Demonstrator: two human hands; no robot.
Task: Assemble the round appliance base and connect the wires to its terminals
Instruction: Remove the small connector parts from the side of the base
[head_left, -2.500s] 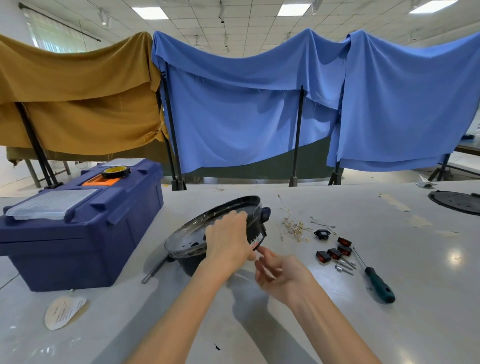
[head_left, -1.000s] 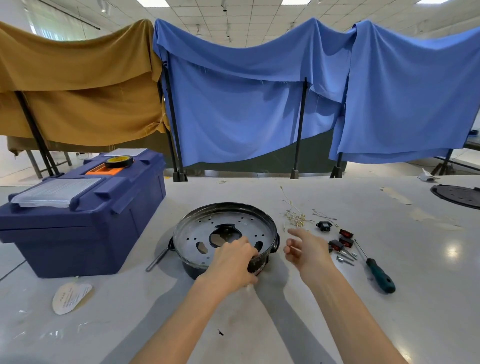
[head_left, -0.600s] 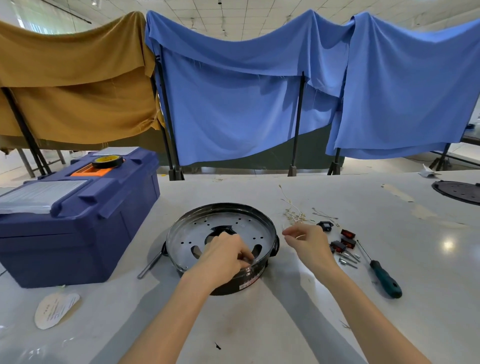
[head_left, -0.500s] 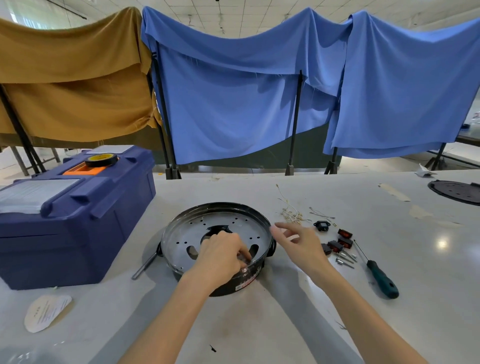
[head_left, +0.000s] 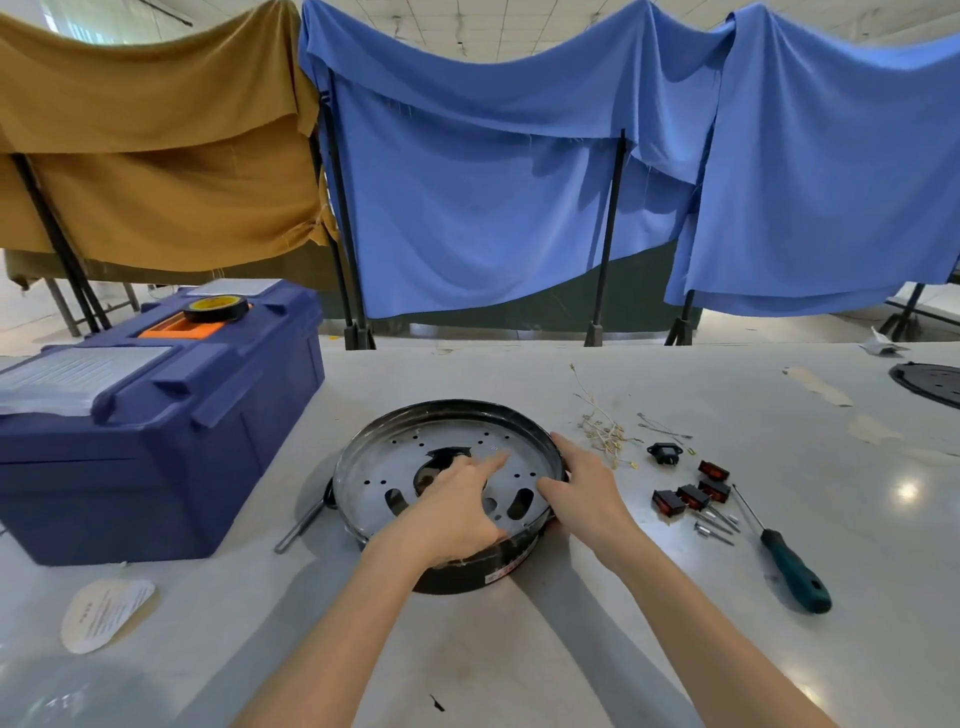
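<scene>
Two bare arms, and that's the person in view.
Left hand and right hand both uncovered; left forearm and right forearm bare from wrist to the view's lower edge, slim wrists, long fingers, nails too small to judge.

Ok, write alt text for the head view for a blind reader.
A left hand rests on the perforated plate of a round appliance base; the right hand holds its rim. Switches and a screwdriver lie right, a blue toolbox left.
</scene>
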